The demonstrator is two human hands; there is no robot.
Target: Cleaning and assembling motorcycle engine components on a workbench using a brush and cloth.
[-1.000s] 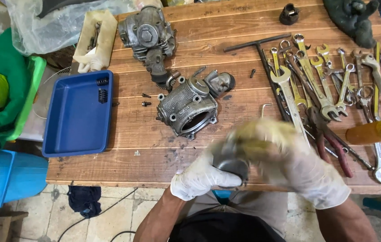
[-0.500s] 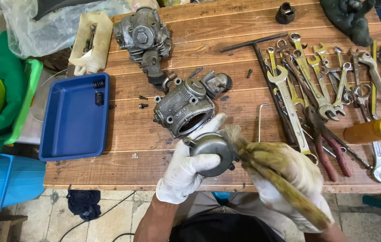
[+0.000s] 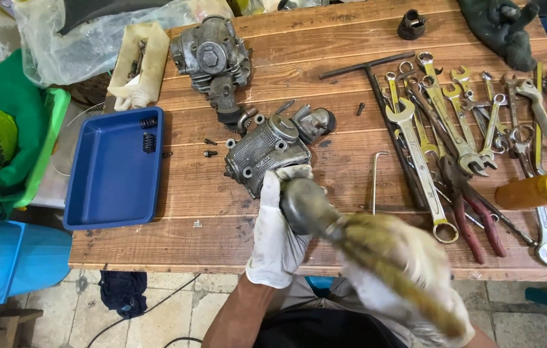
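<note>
My left hand (image 3: 274, 240), in a white glove, grips a round grey metal cover (image 3: 300, 205) just in front of a finned grey engine casting (image 3: 262, 153) on the wooden table (image 3: 183, 193). The glove's fingertips touch the casting's near edge. My right hand (image 3: 408, 274), also gloved, is heavily blurred at the table's front edge. It holds a yellowish brush (image 3: 357, 235) whose end lies against the cover. How the fingers grip the brush is lost in the blur.
A second engine part (image 3: 212, 58) sits at the back. A blue tray (image 3: 109, 187) with small springs (image 3: 148, 122) is at the left. Several wrenches (image 3: 453, 122), red-handled pliers (image 3: 473, 222), an Allen key (image 3: 376, 180) and an orange bottle (image 3: 531, 190) fill the right.
My left hand has raised the round cover from the table's front edge up toward the engine casting. My right hand with the brush has swung down and to the right.
</note>
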